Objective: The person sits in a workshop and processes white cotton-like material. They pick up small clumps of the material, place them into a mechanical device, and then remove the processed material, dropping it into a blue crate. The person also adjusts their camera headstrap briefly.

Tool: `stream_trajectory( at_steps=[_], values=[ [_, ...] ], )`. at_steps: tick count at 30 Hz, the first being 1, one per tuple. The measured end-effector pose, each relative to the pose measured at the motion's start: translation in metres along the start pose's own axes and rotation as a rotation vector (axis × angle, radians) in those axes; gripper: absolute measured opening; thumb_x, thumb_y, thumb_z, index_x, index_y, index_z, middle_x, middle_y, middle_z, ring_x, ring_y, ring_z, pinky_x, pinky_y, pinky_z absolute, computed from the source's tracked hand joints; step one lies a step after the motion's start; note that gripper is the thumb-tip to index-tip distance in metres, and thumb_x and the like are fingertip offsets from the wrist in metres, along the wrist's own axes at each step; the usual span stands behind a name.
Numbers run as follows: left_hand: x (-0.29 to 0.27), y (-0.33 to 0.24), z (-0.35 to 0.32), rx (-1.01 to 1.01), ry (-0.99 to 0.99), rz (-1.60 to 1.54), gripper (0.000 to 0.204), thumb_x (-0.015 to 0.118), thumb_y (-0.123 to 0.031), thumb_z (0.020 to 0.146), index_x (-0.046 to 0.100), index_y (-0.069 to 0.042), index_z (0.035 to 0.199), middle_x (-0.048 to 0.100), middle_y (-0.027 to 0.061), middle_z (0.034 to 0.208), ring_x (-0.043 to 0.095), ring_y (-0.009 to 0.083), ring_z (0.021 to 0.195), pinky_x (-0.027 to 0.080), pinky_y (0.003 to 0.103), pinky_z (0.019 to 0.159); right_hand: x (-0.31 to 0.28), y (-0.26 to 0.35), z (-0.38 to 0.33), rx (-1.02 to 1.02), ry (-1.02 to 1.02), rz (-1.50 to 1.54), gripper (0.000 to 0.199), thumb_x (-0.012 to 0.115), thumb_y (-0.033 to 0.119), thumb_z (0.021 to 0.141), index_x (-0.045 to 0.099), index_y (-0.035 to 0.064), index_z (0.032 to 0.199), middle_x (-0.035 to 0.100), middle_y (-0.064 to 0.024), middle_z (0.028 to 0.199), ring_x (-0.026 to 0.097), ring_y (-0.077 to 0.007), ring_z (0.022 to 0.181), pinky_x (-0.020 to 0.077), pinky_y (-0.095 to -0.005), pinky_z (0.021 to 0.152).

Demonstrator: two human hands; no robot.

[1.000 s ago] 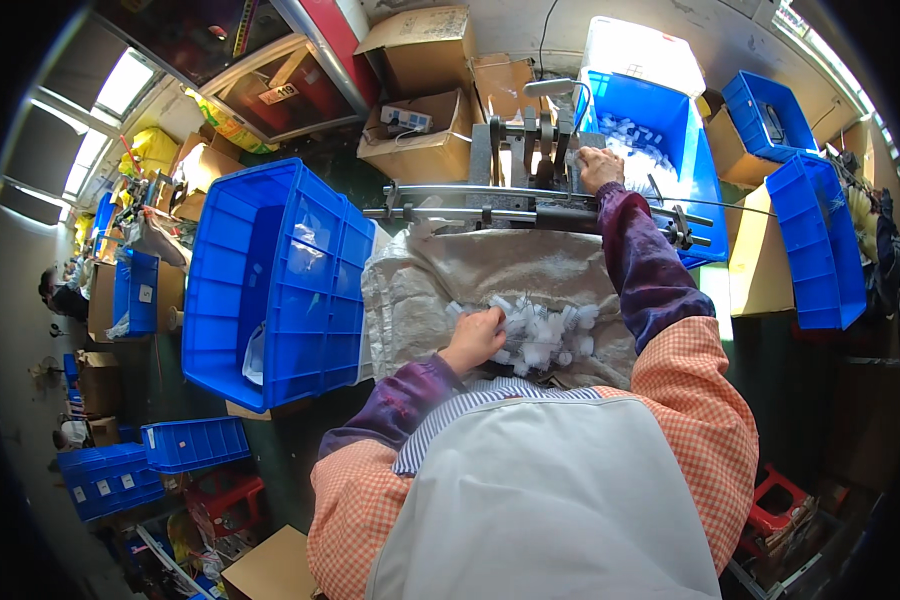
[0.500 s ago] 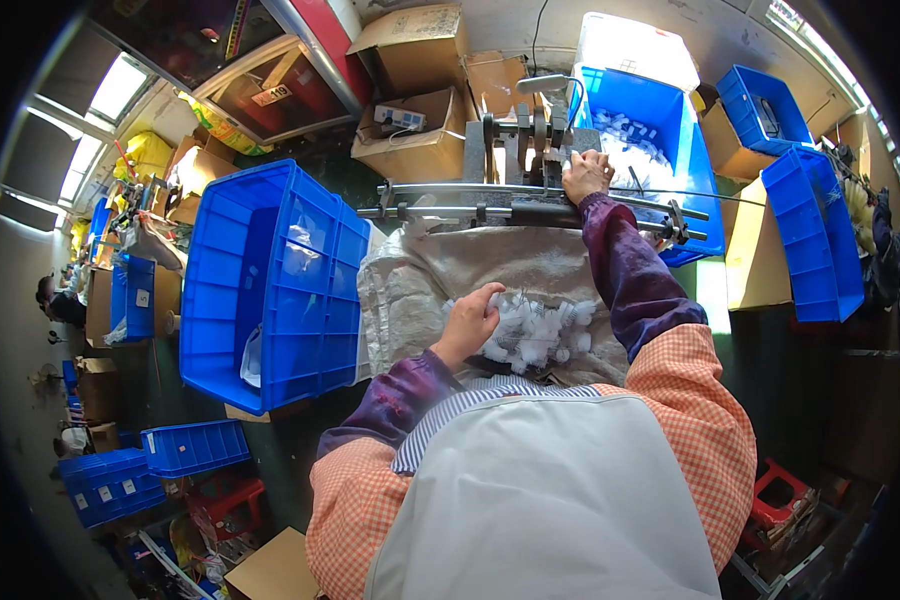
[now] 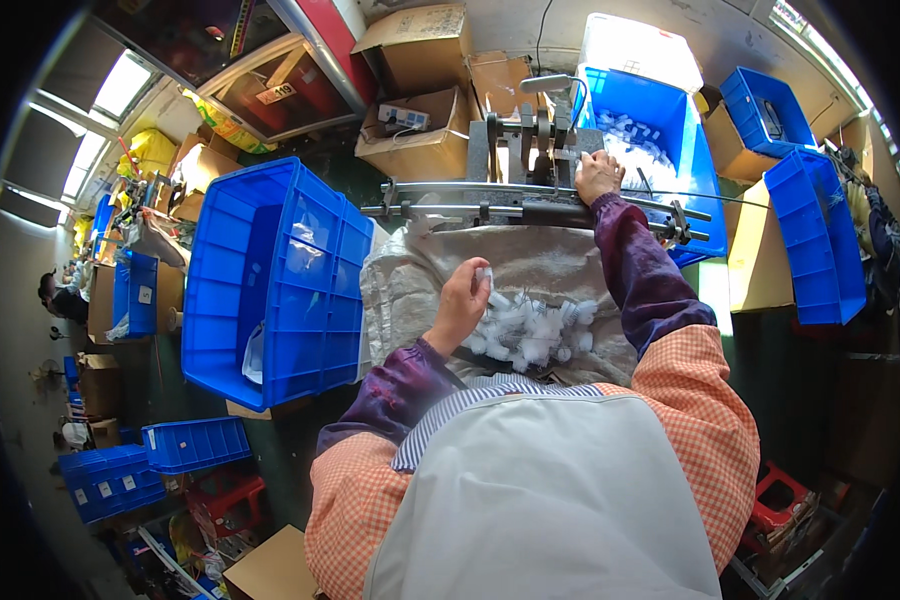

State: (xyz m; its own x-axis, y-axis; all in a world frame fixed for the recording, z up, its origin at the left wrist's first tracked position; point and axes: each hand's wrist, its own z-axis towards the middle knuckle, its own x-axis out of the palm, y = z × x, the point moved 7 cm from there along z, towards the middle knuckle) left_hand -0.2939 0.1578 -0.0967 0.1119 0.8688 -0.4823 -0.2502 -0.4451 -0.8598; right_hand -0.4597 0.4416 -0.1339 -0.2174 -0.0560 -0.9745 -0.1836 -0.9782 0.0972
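My left hand (image 3: 460, 303) is raised over the left side of a grey-beige cloth (image 3: 410, 270) spread before me. Its fingers are closed on a small white piece (image 3: 484, 273), upright at the fingertips. Beside it on the cloth lies a heap of small translucent white pieces (image 3: 535, 335). Farther off, my right hand (image 3: 598, 176) rests at the right side of a dark metal bench machine (image 3: 540, 150), above its front rails. The right fingers are curled against the machine; whatever they grip is too small to make out.
A large blue crate (image 3: 315, 285) stands on its side at the left. Behind the right hand, a blue bin (image 3: 705, 150) holds many white pieces. Cardboard boxes (image 3: 415, 135) sit behind the machine. Two metal rails (image 3: 440, 198) cross in front of it, and a thin rod sticks out rightward.
My left hand has turned upright and drawn slightly left, with a white piece now showing at its fingertips. My right hand stays at the machine, its fingers a little shifted.
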Motion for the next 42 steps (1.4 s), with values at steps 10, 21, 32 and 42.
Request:
stream_trajectory(
  at_steps=[10,21,32,42],
  values=[
    [0.01,-0.009,0.01,-0.029,0.023,-0.176,0.017,0.058,-0.008,0.083,0.052,-0.001,0.098,0.059,0.0057,0.077,0.055,0.0107,0.065,0.045,0.024,0.058,-0.012,-0.046,0.032,-0.02,0.104,-0.248,0.023,0.053,0.016,0.078,0.059,0.0132,0.1,0.061,-0.012,0.1,0.062,-0.0258,0.091,0.0388,-0.0412,0.084],
    [0.041,-0.031,0.032,-0.09,0.097,-0.471,0.02,0.062,-0.004,0.082,0.053,0.001,0.099,0.065,0.0068,0.084,0.062,0.01,0.078,0.052,0.023,0.065,-0.077,0.05,-0.116,-0.704,0.479,1.044,0.036,0.051,0.014,0.088,0.05,0.0092,0.124,0.063,-0.0111,0.099,0.058,-0.019,0.084,0.0462,-0.0309,0.076],
    [0.056,0.042,-0.044,-0.009,0.716,0.599,0.039,0.066,-0.029,0.075,0.056,-0.001,0.101,0.059,0.0159,0.097,0.059,0.0319,0.089,0.047,0.038,0.077,-0.017,-0.005,0.002,-0.191,-0.158,0.216,0.015,0.056,0.015,0.079,0.061,0.0082,0.091,0.061,-0.0081,0.091,0.054,-0.0286,0.093,0.043,-0.0393,0.08],
    [0.058,0.058,-0.048,-0.027,0.679,0.464,0.025,0.062,-0.018,0.071,0.06,-0.002,0.09,0.057,0.0146,0.099,0.058,0.0327,0.089,0.046,0.04,0.076,0.001,-0.005,0.019,-0.183,-0.073,0.169,0.018,0.053,0.024,0.082,0.059,0.0123,0.094,0.06,-0.0041,0.098,0.051,-0.0262,0.098,0.0393,-0.0398,0.083]
  ],
)
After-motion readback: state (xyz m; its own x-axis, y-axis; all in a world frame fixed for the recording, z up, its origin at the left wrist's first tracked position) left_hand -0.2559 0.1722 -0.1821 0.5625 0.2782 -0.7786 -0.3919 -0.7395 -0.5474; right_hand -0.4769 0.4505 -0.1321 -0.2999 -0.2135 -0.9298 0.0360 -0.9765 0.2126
